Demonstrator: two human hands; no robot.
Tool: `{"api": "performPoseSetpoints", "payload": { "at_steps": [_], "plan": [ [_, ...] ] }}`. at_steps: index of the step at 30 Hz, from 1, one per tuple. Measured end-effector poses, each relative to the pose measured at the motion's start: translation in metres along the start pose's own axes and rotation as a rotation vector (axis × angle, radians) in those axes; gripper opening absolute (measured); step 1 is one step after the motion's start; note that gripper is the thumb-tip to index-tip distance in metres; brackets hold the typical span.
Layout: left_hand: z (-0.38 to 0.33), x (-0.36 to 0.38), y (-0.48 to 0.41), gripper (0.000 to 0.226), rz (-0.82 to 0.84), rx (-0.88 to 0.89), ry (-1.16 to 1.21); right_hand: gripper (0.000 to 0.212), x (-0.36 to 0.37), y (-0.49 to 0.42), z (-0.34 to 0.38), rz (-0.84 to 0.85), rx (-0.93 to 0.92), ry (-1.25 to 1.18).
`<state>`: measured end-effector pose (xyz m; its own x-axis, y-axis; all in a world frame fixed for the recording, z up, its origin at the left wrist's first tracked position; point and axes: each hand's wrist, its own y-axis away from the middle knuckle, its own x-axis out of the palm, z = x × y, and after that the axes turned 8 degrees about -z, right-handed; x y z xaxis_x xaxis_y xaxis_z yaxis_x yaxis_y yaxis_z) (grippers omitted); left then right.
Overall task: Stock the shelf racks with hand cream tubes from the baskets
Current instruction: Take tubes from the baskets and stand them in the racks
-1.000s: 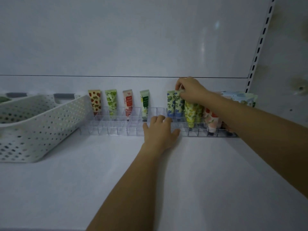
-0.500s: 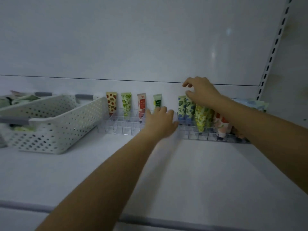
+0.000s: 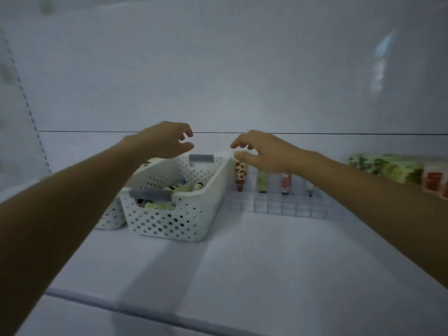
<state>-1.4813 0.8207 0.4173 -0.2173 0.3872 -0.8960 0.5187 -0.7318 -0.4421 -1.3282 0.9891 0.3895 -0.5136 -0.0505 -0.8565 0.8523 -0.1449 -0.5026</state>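
Nothing fancy here: a white plastic basket with round perforations and grey handle grips is set on the smooth white shelf, and a jumble of small hand cream tubes can be seen inside it. A second perforated white basket is mostly blocked by the left forearm. A clear acrylic rack of little square cells is parked right beside the first basket. A strawberry-print tube is stood upright at its back left end, and more tubes next to it are partly hidden by the right arm. The left hand is held above the basket, fingers loosely curled, nothing gripped. The right hand is hung just over the strawberry-print tube, also loosely curled. Whether the tube top is touched by the thumb can't be told, it's too blurry.
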Motion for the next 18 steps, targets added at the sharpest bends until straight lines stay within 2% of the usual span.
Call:
{"api": "performPoseSetpoints", "payload": {
  "at_steps": [6, 10, 13, 18],
  "plan": [
    [0.049, 0.017, -0.011, 0.028, 0.050, 0.141, 0.034, 0.035, 0.046, -0.033, 0.043, 0.049, 0.064, -0.162],
    [0.057, 0.033, -0.028, 0.026, 0.269, 0.189, 0.115, 0.028, 0.059, -0.033, 0.041, 0.127, 0.172, -0.336],
    [0.056, 0.045, -0.040, 0.030, 0.404, 0.181, 0.111, 0.023, 0.054, -0.043, 0.039, 0.210, 0.181, -0.262],
    [0.057, 0.064, -0.045, 0.028, 0.401, 0.230, 0.268, 0.025, 0.055, -0.064, 0.042, 0.366, 0.220, -0.153]
  ]
}}
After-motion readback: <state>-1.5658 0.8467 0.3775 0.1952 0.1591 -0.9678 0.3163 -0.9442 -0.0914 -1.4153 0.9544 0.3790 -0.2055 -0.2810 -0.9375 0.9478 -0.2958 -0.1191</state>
